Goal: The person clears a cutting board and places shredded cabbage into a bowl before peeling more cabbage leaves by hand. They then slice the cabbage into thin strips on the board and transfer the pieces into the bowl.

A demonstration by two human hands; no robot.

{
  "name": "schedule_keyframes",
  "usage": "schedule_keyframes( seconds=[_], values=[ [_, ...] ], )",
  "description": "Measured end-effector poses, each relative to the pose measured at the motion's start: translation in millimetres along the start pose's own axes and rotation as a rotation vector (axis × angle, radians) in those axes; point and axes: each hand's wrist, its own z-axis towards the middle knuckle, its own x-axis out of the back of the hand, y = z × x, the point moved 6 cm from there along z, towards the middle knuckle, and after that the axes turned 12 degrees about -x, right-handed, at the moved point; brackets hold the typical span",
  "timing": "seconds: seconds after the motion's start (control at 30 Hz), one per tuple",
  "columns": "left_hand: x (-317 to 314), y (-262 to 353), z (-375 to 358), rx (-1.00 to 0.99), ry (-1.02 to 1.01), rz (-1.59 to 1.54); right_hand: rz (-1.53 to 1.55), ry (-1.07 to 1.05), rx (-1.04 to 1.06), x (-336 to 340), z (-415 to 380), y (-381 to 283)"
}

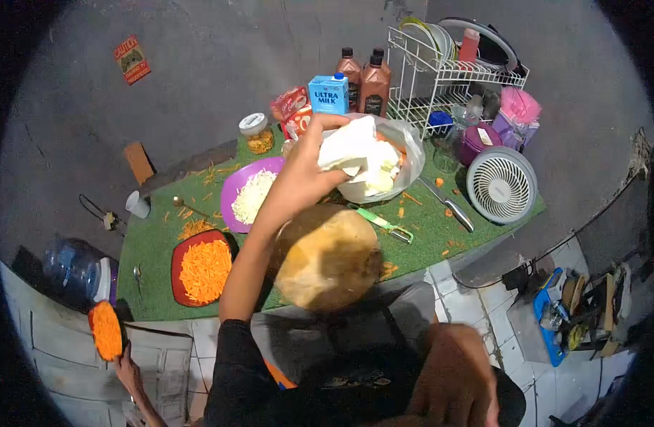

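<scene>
My left hand point(314, 165) is closed on a white folded-looking piece point(349, 144), its fingers above and thumb below. It is held over a clear plastic bag point(410, 142) with pale and orange scraps inside. Below that hand is a round wooden chopping board point(327, 260) with bare, stained wood. A green-handled peeler point(384, 225) lies at the board's upper right edge. My right hand point(458, 377) hangs low in front of my body, away from the table, its fingers blurred and in shadow.
Shredded carrot fills a red plate point(176, 274); pale shreds lie in a purple bowl point(231, 196). A knife point(451, 203) lies near a round fan point(499, 186). Milk carton point(328, 95), brown bottles point(375, 89) and dish rack point(412, 71) stand behind. Another person's hand point(126, 366) holds a carrot plate.
</scene>
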Motion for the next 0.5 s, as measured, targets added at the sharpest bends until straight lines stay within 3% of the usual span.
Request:
schedule_keyframes(
  seconds=[0.1,0.23,0.37,0.5],
  values=[
    [-3,-15,-18,0.069,0.003,-0.093,0.016,0.036,0.007,-14,-2,-3],
    [-6,-14,-65,0.143,-0.034,0.042,0.007,0.107,-0.013,-25,-13,-3],
    [-19,-28,-126,0.386,-0.046,-0.071,-0.009,0.185,-0.058,-33,-17,5],
    [-29,-53,-178,0.488,0.019,-0.046,-0.001,0.196,-0.067,-39,-24,7]
  ],
)
